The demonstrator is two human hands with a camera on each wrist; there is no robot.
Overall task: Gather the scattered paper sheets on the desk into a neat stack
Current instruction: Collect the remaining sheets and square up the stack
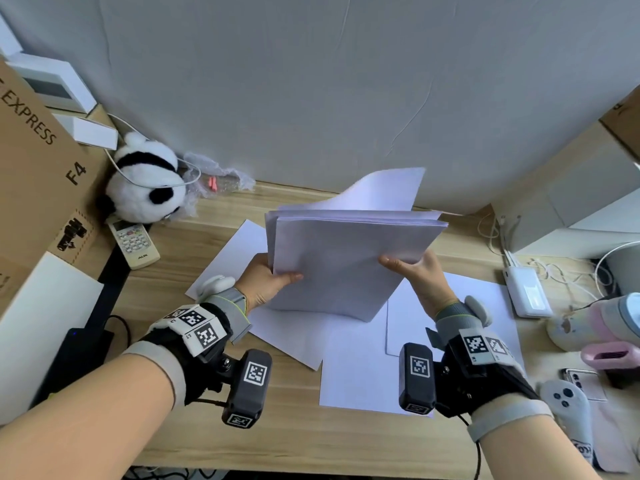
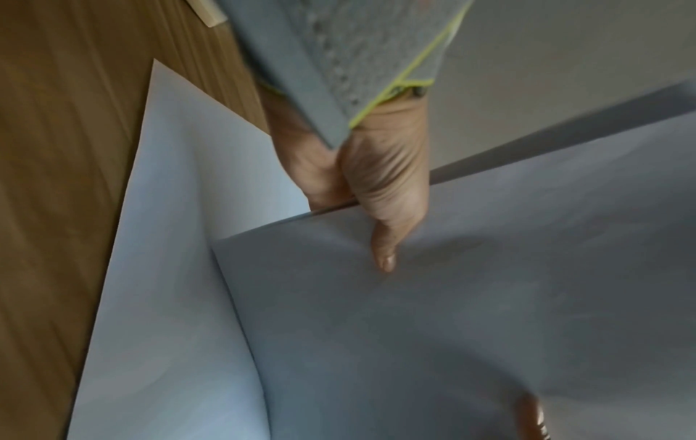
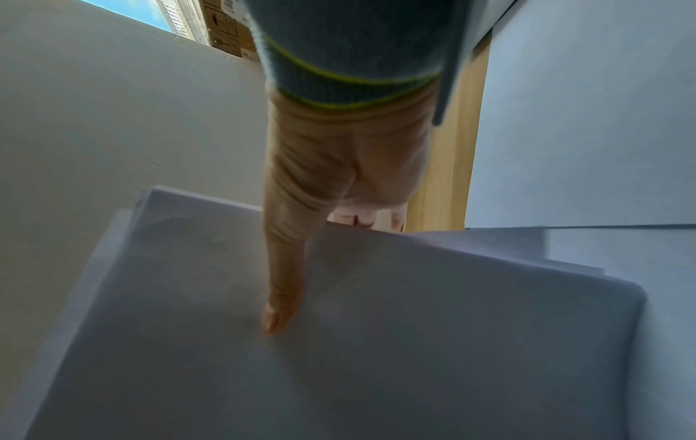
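Head view first: you hold a bundle of paper sheets [image 1: 346,258] above the bench [image 1: 311,438], tilted with its far edge raised, and its edges are uneven, with one sheet poking out past the top toward the wall. Your left hand [image 1: 266,282] has its grip pinched on the bundle's left edge, thumb on top and fingers hidden beneath. Your right hand [image 1: 415,271] pinches the right edge the same way, thumb lying across the top sheet. Loose sheets [image 1: 363,368] lie flat on the bench under and around the bundle, overlapping one another at different angles. Off to the left sit a panda plush [image 1: 145,181] and a remote control [image 1: 133,242] beside a cardboard box [image 1: 38,174]; a white power bank [image 1: 528,291] lies to the right. Left wrist view: your left thumb [image 2: 388,232] presses down on the top sheet near the bundle's corner, while the other fingers reach under the edge, and a flat sheet on the wood shows beyond. Right wrist view: your right thumb [image 3: 282,291] stretches across the top sheet, and fingertips [image 3: 357,218] peek out just behind the bundle's edge, whose layered corners are fanned slightly out of line.
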